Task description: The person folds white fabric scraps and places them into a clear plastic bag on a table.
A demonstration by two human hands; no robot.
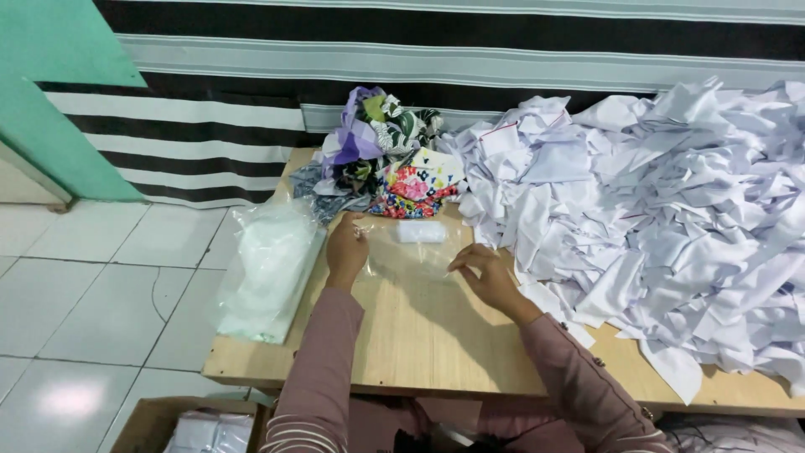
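Observation:
A clear plastic bag (pixel 411 256) lies flat on the wooden table (pixel 419 344), held at both sides. My left hand (pixel 347 249) pinches its left edge, and my right hand (pixel 484 275) pinches its right edge. Inside the bag, near its far end, sits a small folded white cloth (pixel 420 231). Both sleeves are pink.
A large heap of white cloth pieces (pixel 654 218) covers the table's right half. Colourful printed fabrics (pixel 390 164) are piled at the back. A stack of clear bags (pixel 268 273) lies at the left edge. A cardboard box (pixel 189 426) stands on the tiled floor below.

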